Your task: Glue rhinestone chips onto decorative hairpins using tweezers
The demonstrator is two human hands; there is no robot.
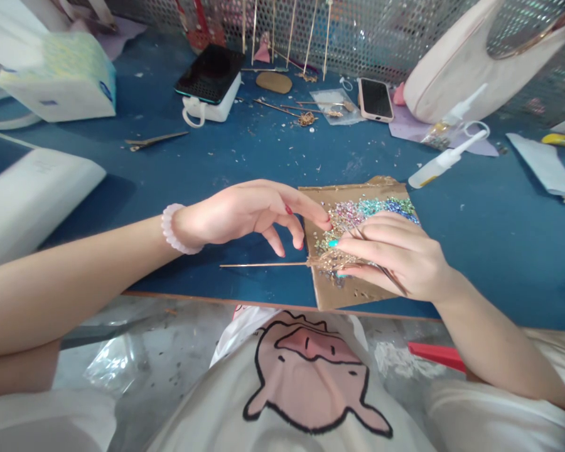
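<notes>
On the blue table lies a brown cardboard piece [320, 292] covered with small gems [370, 207] in pink, teal, blue, green and gold. My right hand [395, 251] is over the cardboard, its fingers closed around metal tweezers [390, 279]. A thin stick [263, 265] lies with its gold wire end on the cardboard beneath my right fingers; whether they touch it is unclear. My left hand [258, 210], with a beaded bracelet at the wrist, hovers at the cardboard's left edge. Its fingers are apart and hold nothing; the index fingertip is by the gems.
Scissors [155, 140] lie at the left, near a tissue pack [61, 78]. A black device [210, 72] rests on a white box. Farther back are a phone [375, 99], hairpin-like sticks and a white bag [445, 69]. A glue bottle [435, 168] lies right of the cardboard.
</notes>
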